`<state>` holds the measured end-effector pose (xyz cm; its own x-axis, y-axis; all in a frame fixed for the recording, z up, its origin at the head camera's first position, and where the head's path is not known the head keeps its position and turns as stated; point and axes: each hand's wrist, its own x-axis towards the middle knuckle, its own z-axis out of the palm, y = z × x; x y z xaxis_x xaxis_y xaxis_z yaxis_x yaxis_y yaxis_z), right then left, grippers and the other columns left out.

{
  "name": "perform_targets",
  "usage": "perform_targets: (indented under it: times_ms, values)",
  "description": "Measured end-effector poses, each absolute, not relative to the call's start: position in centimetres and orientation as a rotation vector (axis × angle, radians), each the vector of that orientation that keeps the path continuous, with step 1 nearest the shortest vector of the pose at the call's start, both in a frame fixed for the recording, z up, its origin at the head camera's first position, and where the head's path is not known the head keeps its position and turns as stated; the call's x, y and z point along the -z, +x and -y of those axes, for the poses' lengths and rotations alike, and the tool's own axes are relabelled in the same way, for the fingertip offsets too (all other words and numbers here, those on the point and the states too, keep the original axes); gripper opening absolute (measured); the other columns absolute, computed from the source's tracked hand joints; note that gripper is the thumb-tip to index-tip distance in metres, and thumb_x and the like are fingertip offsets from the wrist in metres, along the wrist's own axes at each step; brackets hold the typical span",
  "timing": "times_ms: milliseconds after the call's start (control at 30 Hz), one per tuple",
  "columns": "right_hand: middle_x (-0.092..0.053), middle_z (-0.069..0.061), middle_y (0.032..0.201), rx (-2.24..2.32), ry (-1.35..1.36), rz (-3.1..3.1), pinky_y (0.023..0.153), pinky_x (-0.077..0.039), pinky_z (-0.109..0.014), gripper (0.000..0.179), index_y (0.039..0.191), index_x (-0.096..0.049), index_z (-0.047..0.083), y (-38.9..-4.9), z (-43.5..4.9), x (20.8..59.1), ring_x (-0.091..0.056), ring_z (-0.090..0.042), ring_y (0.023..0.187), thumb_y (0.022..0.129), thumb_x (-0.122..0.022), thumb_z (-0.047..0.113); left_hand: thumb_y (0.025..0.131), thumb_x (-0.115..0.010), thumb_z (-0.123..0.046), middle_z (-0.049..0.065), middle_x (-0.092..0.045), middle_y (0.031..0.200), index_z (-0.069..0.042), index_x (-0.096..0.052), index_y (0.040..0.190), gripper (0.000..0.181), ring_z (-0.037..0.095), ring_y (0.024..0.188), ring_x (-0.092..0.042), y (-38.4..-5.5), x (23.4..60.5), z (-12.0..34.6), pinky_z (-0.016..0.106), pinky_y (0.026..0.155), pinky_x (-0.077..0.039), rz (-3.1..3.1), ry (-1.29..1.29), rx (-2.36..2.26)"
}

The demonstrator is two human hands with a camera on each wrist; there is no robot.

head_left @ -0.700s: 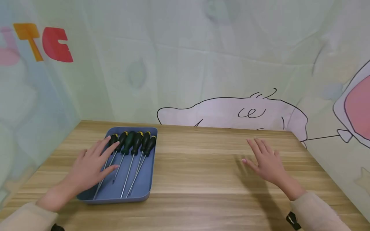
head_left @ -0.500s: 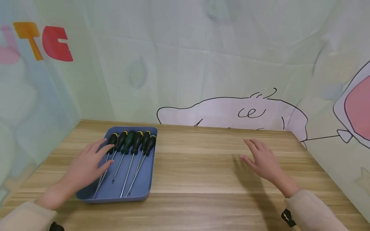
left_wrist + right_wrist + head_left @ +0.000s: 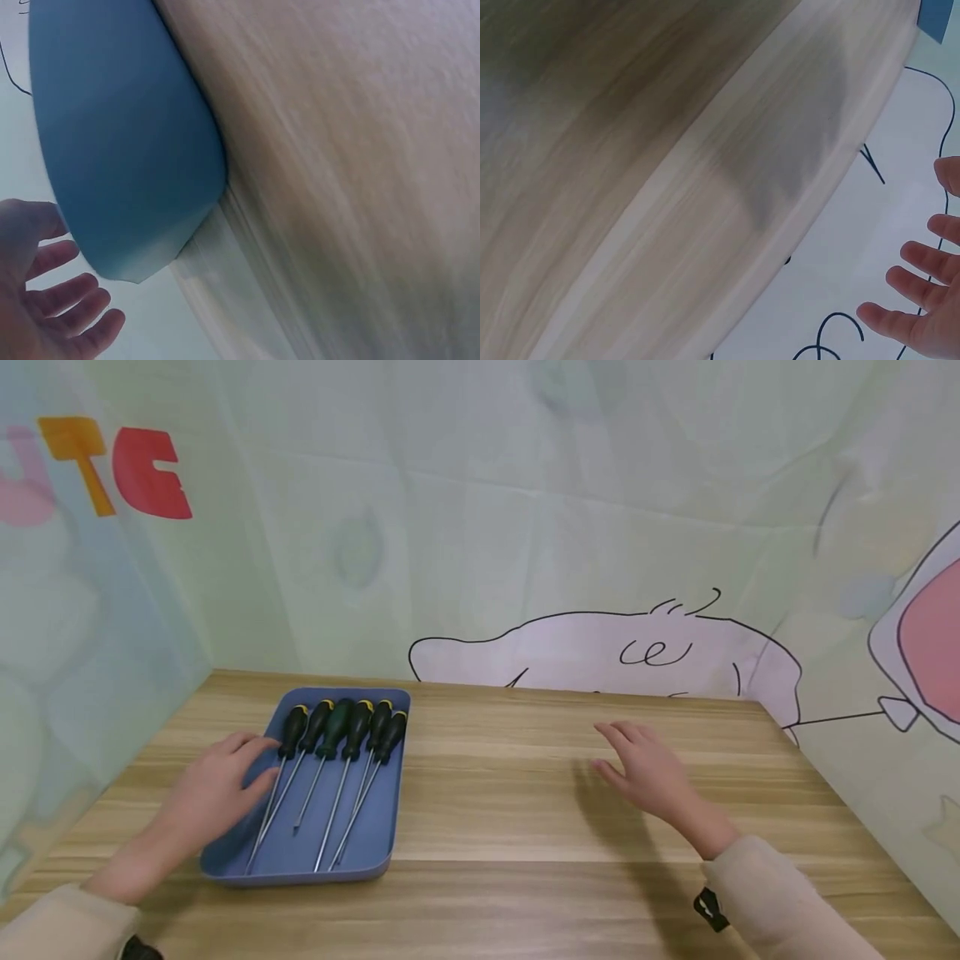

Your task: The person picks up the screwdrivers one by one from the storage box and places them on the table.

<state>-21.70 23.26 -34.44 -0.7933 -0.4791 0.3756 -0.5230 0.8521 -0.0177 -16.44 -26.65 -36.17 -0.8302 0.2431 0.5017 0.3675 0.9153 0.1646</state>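
A blue tray [image 3: 322, 878] stands on the left half of the wooden table, with several screwdrivers [image 3: 358, 731] lying side by side in it, dark handles toward the wall and thin metal shafts toward me. My left hand [image 3: 213, 793] hovers over the tray's left edge, fingers spread loosely and holding nothing, fingertips near the leftmost screwdriver [image 3: 293, 728]. In the left wrist view the tray's blue side [image 3: 127, 135] overlaps the thumb side of that hand. Over the table's right half is my right hand [image 3: 651, 772], its fingers relaxed with nothing in them.
The wood-grain table [image 3: 495, 827] reaches back to a pale fabric backdrop [image 3: 487, 527] printed with cartoon outlines and coloured letters. Along the table's right side the backdrop continues with a pink balloon shape [image 3: 933, 627]. The right hand casts a shadow on the wood.
My left hand has drawn back left and toward me, uncovering the leftmost screwdriver handle. My right hand has shifted left across the table. Tray and screwdrivers lie as before.
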Motion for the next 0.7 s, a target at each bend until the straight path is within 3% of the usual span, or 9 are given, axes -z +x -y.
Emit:
perform_targets:
  times_ms: [300,700]
  values:
    - [-0.058,-0.021,0.116,-0.247,0.726,2.695,0.086,-0.044,-0.051,0.049,0.124,-0.054,0.000,-22.3,-21.5,34.8,-0.052,-0.038,0.107,0.085,-0.067,0.024,0.073,-0.071,-0.006,0.025,-0.059,0.097,0.003,-0.061,0.104,0.034,0.042,0.081,-0.059,-16.5,36.6,27.2,0.055,0.064,-0.046,2.558,-0.430,0.387]
    - [-0.058,-0.019,0.117,-0.305,0.796,2.688,0.091,-0.042,-0.049,0.051,0.126,-0.053,0.000,-23.2,-18.6,34.6,-0.054,-0.036,0.108,0.086,-0.065,0.029,0.084,-0.065,-0.011,0.036,-0.052,0.110,0.009,-0.054,0.115,0.039,0.049,0.089,-0.056,-16.3,36.3,28.0,0.057,0.069,-0.046,2.764,-0.267,0.653]
